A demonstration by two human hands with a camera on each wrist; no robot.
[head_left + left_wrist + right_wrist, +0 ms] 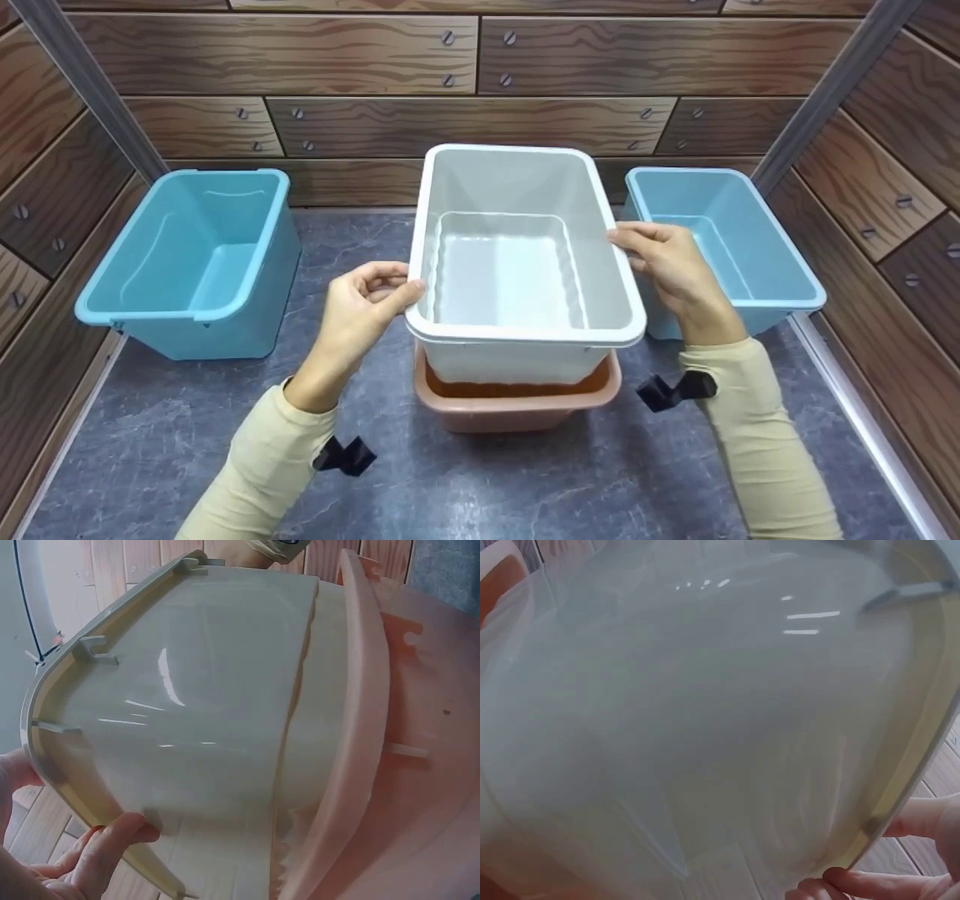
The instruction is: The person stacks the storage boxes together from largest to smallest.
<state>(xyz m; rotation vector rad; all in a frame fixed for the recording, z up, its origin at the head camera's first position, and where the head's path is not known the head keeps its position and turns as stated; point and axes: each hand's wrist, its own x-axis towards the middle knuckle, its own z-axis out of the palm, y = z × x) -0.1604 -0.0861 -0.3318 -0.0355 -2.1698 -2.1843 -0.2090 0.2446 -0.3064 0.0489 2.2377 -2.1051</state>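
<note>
A pale grey-white plastic bin [517, 360], with nothing inside, is held by its rim over a salmon-pink bin [517, 420]. Its lower part overlaps the pink bin's opening in the head view. My left hand [367, 296] pinches the left rim, thumb on top and fingers beneath. On the opposite side my right hand [667, 262] grips the right rim the same way. From the left wrist, the white bin's outer wall [202, 690] reaches down past the pink rim [364, 712]. In the right wrist view, the fingers [877, 885] curl at the edge of the white bin [705, 705].
A turquoise bin [247, 300] stands at the left, and a lighter blue bin [750, 304] stands at the right, close behind my right hand. Wood-patterned walls [360, 56] enclose the dark grey marbled surface [360, 480] on the back and sides.
</note>
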